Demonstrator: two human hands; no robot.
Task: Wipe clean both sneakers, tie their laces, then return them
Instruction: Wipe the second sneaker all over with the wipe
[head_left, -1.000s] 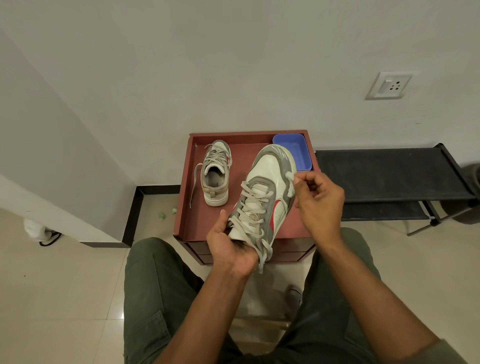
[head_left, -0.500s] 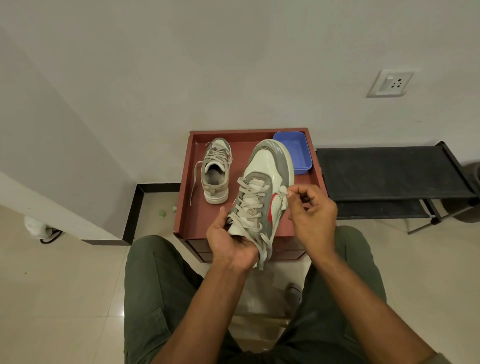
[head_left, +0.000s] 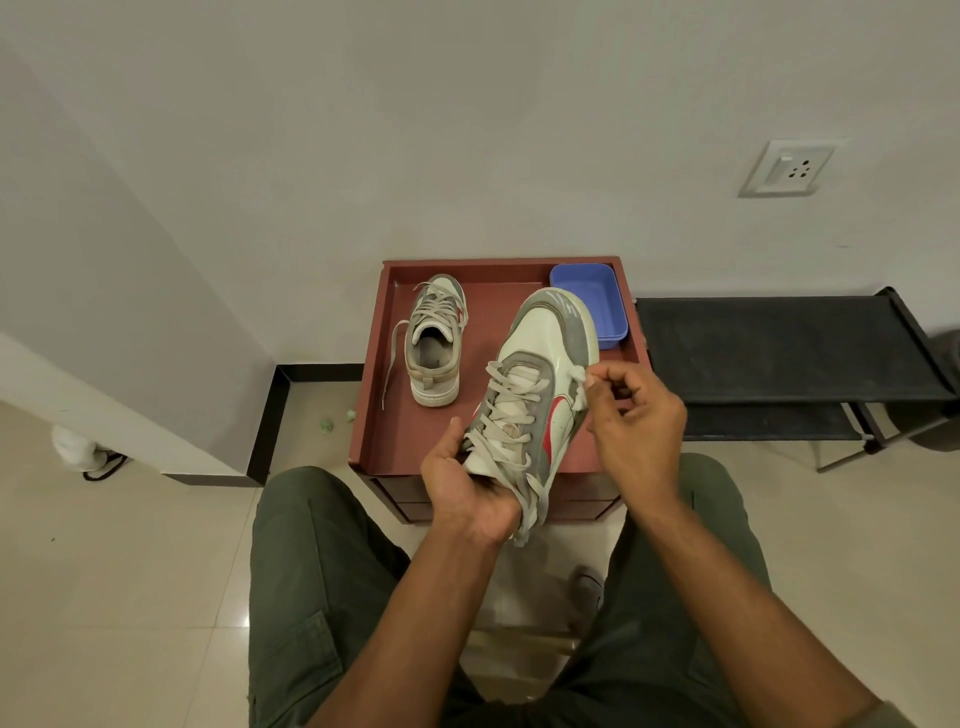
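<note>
Against the pale wall, above the red desk (head_left: 375, 415) where the other sneaker (head_left: 435, 340) waits unlaced, the left hand (head_left: 465, 491) grips the raised sneaker (head_left: 540, 384) at its heel while the right hand (head_left: 631, 415) pinches a small white wipe (head_left: 576, 379) to its side, so wiping seems underway, the far side comes next, and the sole stays hidden.

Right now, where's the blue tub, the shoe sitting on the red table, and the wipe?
blue tub (head_left: 597, 296), head view, inside floor.
shoe on the red table (head_left: 435, 338), head view, heel opening.
wipe (head_left: 576, 375), head view, white wad at fingertips.
</note>
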